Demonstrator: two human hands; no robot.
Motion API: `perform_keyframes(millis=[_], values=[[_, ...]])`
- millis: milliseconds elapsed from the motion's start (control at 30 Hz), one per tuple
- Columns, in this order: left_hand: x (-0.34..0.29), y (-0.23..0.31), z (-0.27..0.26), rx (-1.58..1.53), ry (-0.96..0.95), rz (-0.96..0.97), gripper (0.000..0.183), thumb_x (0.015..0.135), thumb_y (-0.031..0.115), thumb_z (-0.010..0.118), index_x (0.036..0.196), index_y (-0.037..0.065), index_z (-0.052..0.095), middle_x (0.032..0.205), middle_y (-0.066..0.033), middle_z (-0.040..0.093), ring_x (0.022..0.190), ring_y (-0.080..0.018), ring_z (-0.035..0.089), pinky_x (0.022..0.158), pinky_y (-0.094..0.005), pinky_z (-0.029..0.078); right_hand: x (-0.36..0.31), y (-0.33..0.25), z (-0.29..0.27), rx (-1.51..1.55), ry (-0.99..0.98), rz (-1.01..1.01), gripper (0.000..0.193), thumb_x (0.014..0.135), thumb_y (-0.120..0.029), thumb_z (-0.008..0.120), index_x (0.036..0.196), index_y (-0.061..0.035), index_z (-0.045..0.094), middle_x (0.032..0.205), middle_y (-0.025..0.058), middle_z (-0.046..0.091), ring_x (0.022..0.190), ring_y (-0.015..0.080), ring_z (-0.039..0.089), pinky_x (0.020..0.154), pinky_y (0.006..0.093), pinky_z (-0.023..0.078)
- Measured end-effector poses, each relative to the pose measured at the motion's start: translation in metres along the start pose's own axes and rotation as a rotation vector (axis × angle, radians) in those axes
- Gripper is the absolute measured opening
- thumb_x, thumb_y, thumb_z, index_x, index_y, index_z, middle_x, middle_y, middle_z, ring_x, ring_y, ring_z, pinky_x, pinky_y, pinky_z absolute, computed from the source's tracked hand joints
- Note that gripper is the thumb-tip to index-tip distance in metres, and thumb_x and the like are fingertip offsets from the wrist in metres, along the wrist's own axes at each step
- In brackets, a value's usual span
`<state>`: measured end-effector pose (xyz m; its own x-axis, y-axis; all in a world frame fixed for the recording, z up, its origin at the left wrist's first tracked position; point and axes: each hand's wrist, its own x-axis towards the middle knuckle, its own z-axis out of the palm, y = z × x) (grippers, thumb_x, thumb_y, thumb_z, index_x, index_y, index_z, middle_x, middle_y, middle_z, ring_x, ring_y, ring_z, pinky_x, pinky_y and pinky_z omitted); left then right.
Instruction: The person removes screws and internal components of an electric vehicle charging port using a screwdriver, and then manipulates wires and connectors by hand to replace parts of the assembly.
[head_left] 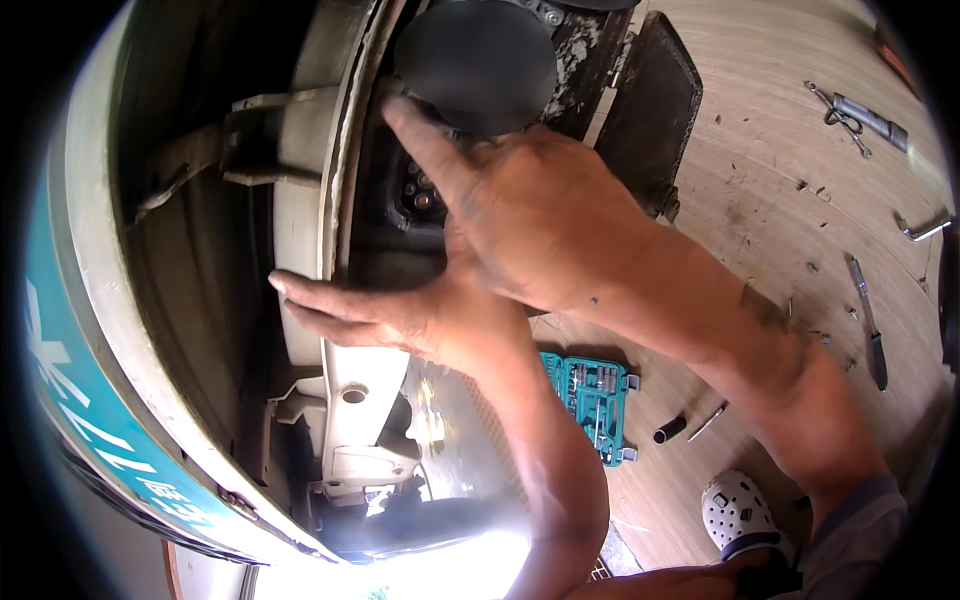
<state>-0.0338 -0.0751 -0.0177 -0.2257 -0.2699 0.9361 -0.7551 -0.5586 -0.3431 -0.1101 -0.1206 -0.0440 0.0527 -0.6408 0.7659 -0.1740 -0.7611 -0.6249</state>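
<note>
**Two hands at a vehicle's cream frame**

Under the raised cream body of a vehicle, in the head view, both bare, grimy hands work at the same spot. The left hand lies flat and open, fingers stretched out together toward the left, pressed against the edge of the cream frame. It grips nothing that can be seen. The right hand crosses above it, its index finger pointing up and left to touch the frame's rim just below a dark round part. Its other fingers curl down over a dark bolted part; whether they grasp anything there cannot be told, as the hand hides them.

Left of the frame a teal panel with white markings curves along the picture's edge. Behind the right hand a dark flat pad leans beside the vehicle.

On the wooden floor to the right, well apart from the hands, lie scattered tools: pliers at the top, a long screwdriver further down. Below the right forearm sits an open teal socket case, with a black socket just beside it. A white clog shows near the lower edge.
</note>
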Motion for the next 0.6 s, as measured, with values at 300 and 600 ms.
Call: perform_keyframes(millis=[300, 600], values=[[0.000, -0.017, -0.003, -0.368, -0.145, -0.189, 0.127, 0.059, 0.035, 0.094, 0.155, 0.010, 0.015, 0.131, -0.0264, 0.043, 0.121, -0.0438, 0.049, 0.101, -0.0541, 0.043, 0.003, 0.008, -0.013, 0.226, -0.158, -0.019, 0.085, 0.072, -0.011, 0.069, 0.146, 0.0094, 0.033, 0.070, 0.0197, 0.068, 0.063, 0.0321, 0.069, 0.062, 0.0408, 0.057], [0.005, -0.006, -0.008, -0.473, -0.221, -0.385, 0.116, 0.066, 0.033, 0.089, 0.154, 0.014, 0.017, 0.135, -0.0253, 0.038, 0.121, -0.0406, 0.049, 0.104, -0.0522, 0.043, 0.006, 0.005, -0.019, 0.240, -0.241, 0.017, 0.087, 0.071, -0.009, 0.071, 0.147, 0.0073, 0.031, 0.074, 0.0189, 0.069, 0.067, 0.0317, 0.070, 0.065, 0.0390, 0.058]])
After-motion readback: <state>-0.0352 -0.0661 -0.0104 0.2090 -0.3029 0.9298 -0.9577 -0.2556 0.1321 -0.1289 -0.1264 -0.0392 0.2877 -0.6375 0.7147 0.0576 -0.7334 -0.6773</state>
